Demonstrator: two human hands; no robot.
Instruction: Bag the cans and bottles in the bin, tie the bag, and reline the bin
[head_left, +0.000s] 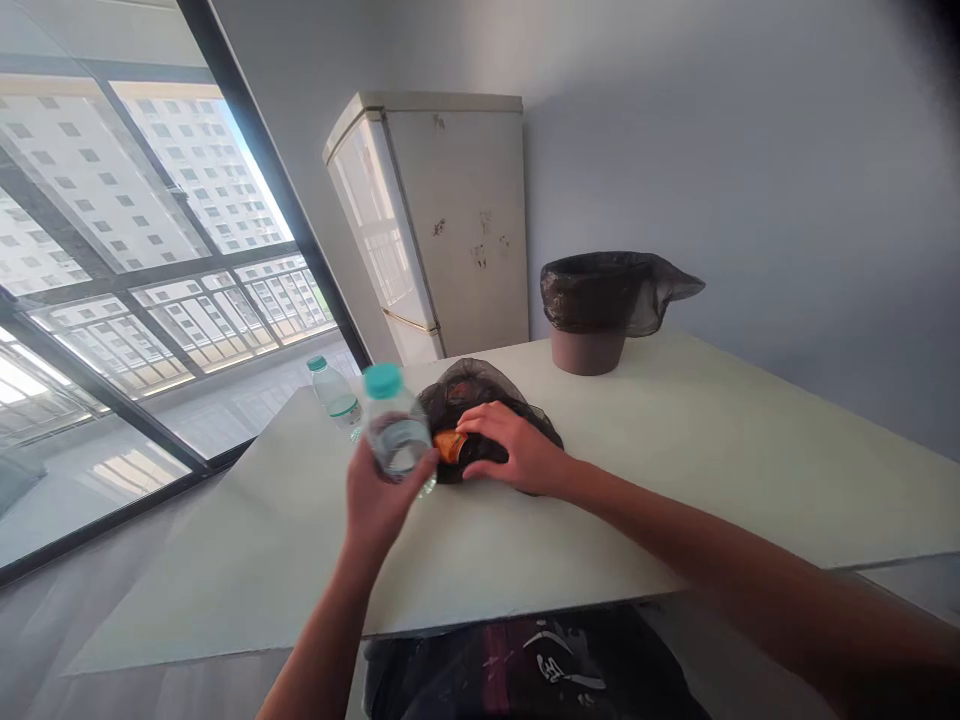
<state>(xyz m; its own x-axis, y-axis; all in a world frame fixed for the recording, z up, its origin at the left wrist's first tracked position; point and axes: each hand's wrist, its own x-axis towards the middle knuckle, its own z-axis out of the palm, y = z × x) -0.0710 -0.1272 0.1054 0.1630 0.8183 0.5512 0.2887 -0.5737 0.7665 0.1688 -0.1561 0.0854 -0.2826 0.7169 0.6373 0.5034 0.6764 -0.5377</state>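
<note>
My left hand (382, 500) is wrapped round a clear plastic bottle (401, 435) with a teal cap, tilted a little above the table and slightly blurred. My right hand (514, 445) reaches over a black plastic bag (487, 385) that lies crumpled on the table. Its fingers and thumb are apart in a curve. Right at its fingertips is an orange item (450, 446), partly covered by the bag; I cannot make out its kind. A second clear bottle (334, 395) with a teal cap stands on the table to the left.
The pale table (637, 480) spreads out before me. Towards its back right stands a pinkish-brown bin (589, 353) lined with a black bag (600, 290). Behind the table is a white fridge (465, 220). Glass sliding doors (150, 330) are at the left.
</note>
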